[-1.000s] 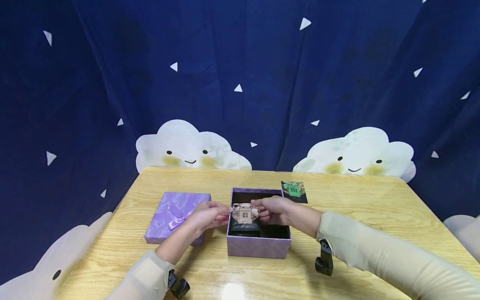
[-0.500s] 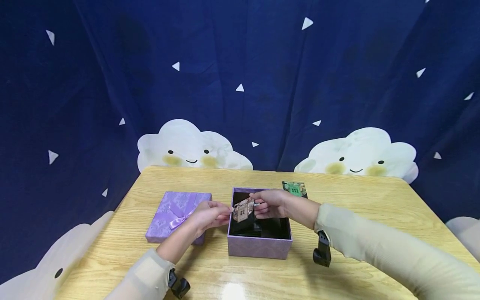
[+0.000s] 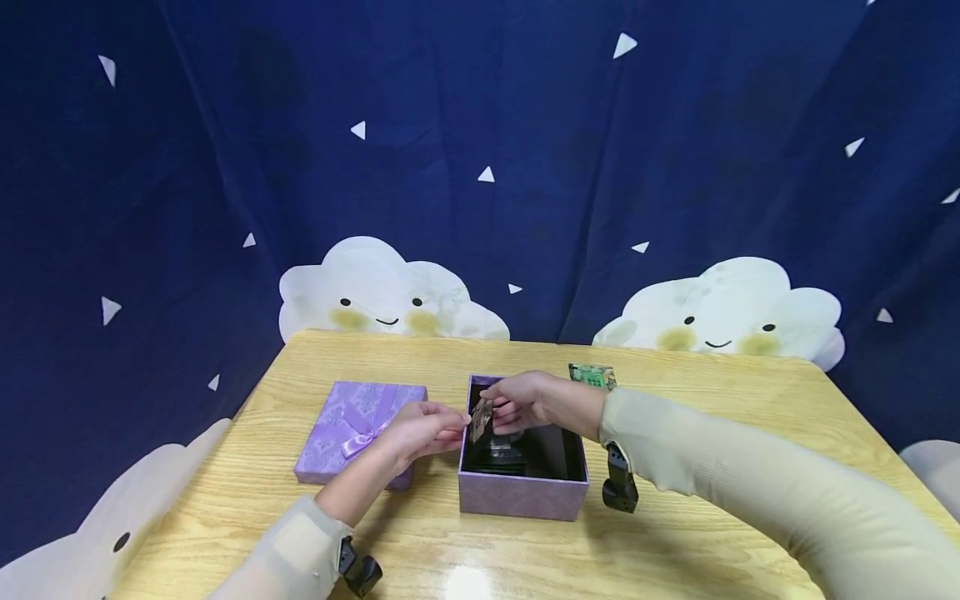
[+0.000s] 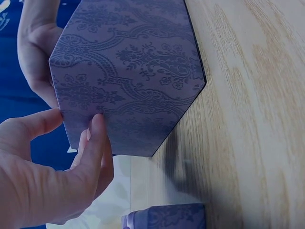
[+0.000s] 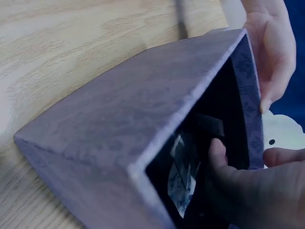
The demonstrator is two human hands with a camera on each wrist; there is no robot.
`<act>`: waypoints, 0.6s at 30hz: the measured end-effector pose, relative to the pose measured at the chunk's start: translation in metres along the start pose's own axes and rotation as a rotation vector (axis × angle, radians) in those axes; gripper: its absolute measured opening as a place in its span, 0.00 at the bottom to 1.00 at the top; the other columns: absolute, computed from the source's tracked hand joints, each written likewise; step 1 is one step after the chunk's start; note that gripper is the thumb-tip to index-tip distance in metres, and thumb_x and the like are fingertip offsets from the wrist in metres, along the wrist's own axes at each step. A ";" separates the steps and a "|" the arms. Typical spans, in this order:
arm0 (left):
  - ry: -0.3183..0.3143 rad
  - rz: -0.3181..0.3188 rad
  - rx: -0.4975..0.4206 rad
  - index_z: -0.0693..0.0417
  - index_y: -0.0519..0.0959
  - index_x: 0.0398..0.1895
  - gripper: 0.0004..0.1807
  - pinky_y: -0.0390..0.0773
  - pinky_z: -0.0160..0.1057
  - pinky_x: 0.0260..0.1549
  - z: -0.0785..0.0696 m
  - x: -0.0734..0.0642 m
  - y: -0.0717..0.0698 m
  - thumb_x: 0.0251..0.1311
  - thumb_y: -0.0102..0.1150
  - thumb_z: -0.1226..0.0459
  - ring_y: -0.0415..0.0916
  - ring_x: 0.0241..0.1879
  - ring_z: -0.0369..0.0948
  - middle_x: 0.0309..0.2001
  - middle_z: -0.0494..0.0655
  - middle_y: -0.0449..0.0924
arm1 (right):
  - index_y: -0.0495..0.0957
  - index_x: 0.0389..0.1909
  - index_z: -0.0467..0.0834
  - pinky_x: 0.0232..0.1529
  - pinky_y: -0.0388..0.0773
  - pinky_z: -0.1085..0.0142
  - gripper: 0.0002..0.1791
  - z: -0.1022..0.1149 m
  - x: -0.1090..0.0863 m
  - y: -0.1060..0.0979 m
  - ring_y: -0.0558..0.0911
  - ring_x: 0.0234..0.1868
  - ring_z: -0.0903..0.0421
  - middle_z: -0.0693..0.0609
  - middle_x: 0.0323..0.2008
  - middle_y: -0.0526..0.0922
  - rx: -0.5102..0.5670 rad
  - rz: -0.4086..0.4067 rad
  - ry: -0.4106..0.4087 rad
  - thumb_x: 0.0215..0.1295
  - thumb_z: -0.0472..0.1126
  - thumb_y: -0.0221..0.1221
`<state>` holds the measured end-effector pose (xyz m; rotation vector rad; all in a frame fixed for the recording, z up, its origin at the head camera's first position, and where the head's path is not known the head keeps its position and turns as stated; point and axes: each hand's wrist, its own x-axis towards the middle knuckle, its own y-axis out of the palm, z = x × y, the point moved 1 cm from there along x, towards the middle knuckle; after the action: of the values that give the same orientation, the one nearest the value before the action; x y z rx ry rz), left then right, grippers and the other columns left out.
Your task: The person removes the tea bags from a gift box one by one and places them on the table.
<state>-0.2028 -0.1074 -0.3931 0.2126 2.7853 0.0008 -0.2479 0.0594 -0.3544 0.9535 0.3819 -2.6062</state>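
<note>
A lilac box [image 3: 523, 496] stands without its lid on the wooden table, its inside black. My left hand [image 3: 427, 432] holds the box's left wall; in the left wrist view the thumb is at the rim and the fingertips press the patterned outer side. Reaching into the box, my right hand [image 3: 521, 404] pinches a small black packet [image 3: 481, 419] with a pinkish printed label, steeply tilted near the left wall. More dark, shiny wrapping [image 3: 501, 458] lies below it in the box. In the right wrist view, my right hand [image 5: 252, 186] partly hides the inside.
The purple lid [image 3: 352, 433] with a satin bow lies left of the box, behind my left forearm. Beyond the box at the right, a packet with a green label [image 3: 592, 377] lies on the table [image 3: 675, 500], partly covered by my right arm. A blue curtain hangs behind.
My right hand has moved left over the box and tipped the packet from facing up to nearly on edge. My left hand has stayed at the left wall.
</note>
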 end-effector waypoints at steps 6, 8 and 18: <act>-0.001 0.023 -0.006 0.72 0.74 0.43 0.13 0.88 0.36 0.44 -0.001 0.001 0.001 0.59 0.58 0.70 0.81 0.30 0.35 0.29 0.46 0.81 | 0.69 0.29 0.40 0.50 0.85 0.64 0.06 -0.002 0.006 0.006 0.76 0.27 0.59 0.50 0.23 0.75 -0.019 0.027 -0.022 0.66 0.32 0.48; 0.000 0.028 -0.013 0.72 0.74 0.44 0.13 0.88 0.34 0.42 -0.002 0.002 0.001 0.59 0.58 0.70 0.81 0.29 0.35 0.28 0.45 0.81 | 0.70 0.27 0.41 0.42 0.85 0.68 0.08 -0.003 0.007 0.006 0.76 0.25 0.60 0.52 0.20 0.75 -0.020 0.033 -0.031 0.65 0.30 0.47; -0.008 0.011 -0.012 0.71 0.75 0.42 0.12 0.88 0.36 0.43 0.000 0.001 0.000 0.58 0.59 0.70 0.81 0.29 0.36 0.30 0.48 0.82 | 0.71 0.36 0.37 0.27 0.81 0.73 0.08 -0.004 0.000 0.001 0.74 0.24 0.61 0.53 0.19 0.74 -0.044 0.039 -0.048 0.63 0.29 0.43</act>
<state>-0.2035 -0.1069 -0.3939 0.2243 2.7758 0.0190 -0.2452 0.0602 -0.3579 0.8739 0.4032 -2.5695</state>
